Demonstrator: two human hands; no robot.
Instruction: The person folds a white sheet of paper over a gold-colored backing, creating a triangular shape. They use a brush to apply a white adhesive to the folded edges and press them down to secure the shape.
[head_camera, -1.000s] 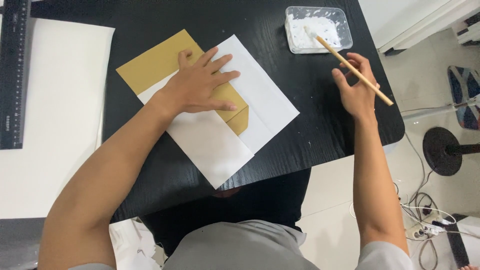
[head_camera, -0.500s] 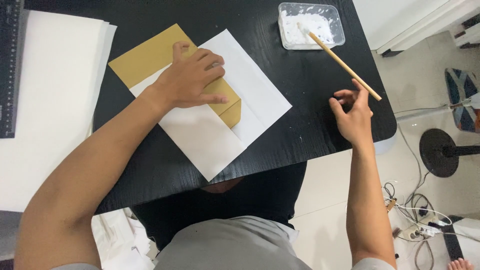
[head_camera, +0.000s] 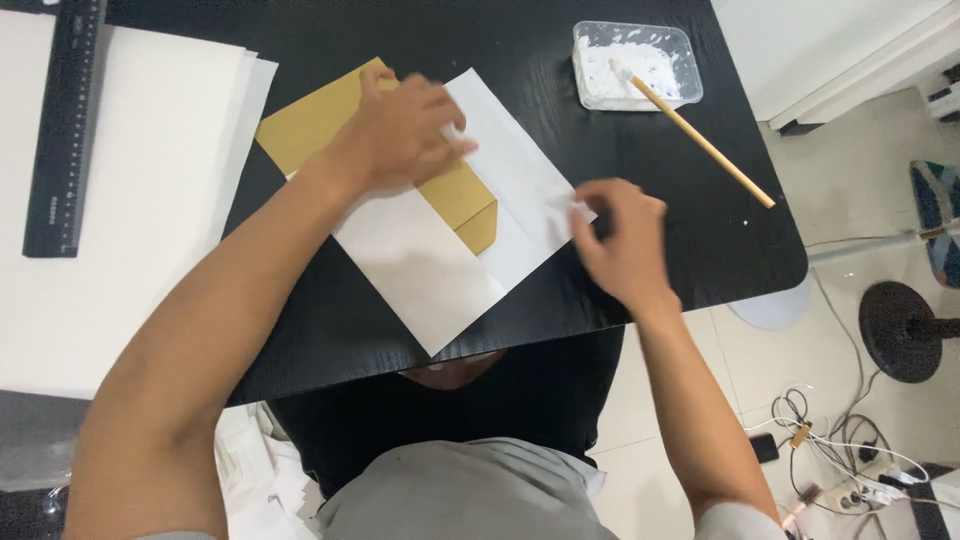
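A brown paper envelope (head_camera: 330, 120) lies slantwise near the middle of a black table (head_camera: 300, 320), partly tucked into the fold of a white sheet of paper (head_camera: 430, 265) that rests on the table at the same slant. One brown corner shows through at the fold, so the white sheet appears to be wrapped around it.

The left hand (head_camera: 405, 130) lies flat on top of both, fingers spread wide and pressing down where brown and white overlap, which pins them in place. The right hand (head_camera: 620, 240) is at the white sheet's right corner, fingers curled close together; the hand is blurred, so I cannot tell whether it pinches the paper edge or only touches it.

Beyond the right hand, at the table's far right, sits a clear plastic tray (head_camera: 690, 70) of white paste, well apart from the papers. A wooden-handled brush (head_camera: 700, 140) rests with its tip in the tray and its handle slanting out onto the table, held by no one.

On the left, a stack of white sheets (head_camera: 150, 250) lies with a black ruler (head_camera: 65, 130) on top.
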